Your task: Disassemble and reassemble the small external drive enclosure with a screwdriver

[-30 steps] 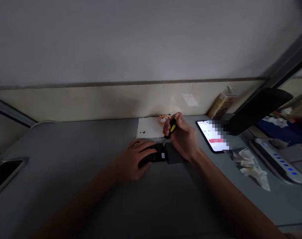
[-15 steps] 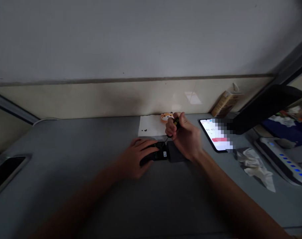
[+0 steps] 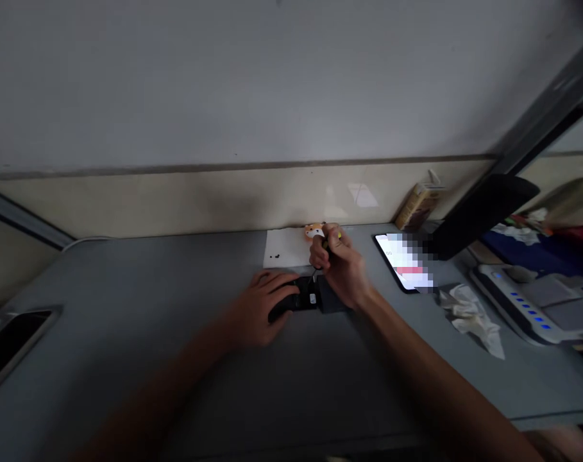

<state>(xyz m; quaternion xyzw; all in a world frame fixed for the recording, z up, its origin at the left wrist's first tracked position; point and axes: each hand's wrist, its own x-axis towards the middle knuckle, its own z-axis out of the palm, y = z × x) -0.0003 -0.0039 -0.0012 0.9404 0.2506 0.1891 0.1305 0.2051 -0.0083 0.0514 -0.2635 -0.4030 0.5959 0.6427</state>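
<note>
My left hand (image 3: 267,307) is closed around a black device (image 3: 306,300) that lies on the table, its fingers across the top and the thumb along the near side. A small white label shows on the device's dark face. Its exact kind I cannot make out. My right hand (image 3: 338,260) grips a screwdriver (image 3: 325,244) with a black and yellow handle. The thin shaft slants down to the device's upper right part; whether the tip sits in a screw is too small to tell. A dark grey flat piece (image 3: 330,299) lies against the device's right side, partly under my right wrist.
Behind my hands lies a white paper (image 3: 286,247) with small black bits (image 3: 276,256) and an orange animal-face item (image 3: 313,231). To the right are a lit phone (image 3: 404,260), a carton (image 3: 419,204), crumpled tissue (image 3: 471,314) and a grey device with blue lights (image 3: 526,305).
The view has turned slightly right, shifting everything a little left. My right hand has rotated around the screwdriver handle, its raised thumb now folded down. My left hand keeps its hold.
</note>
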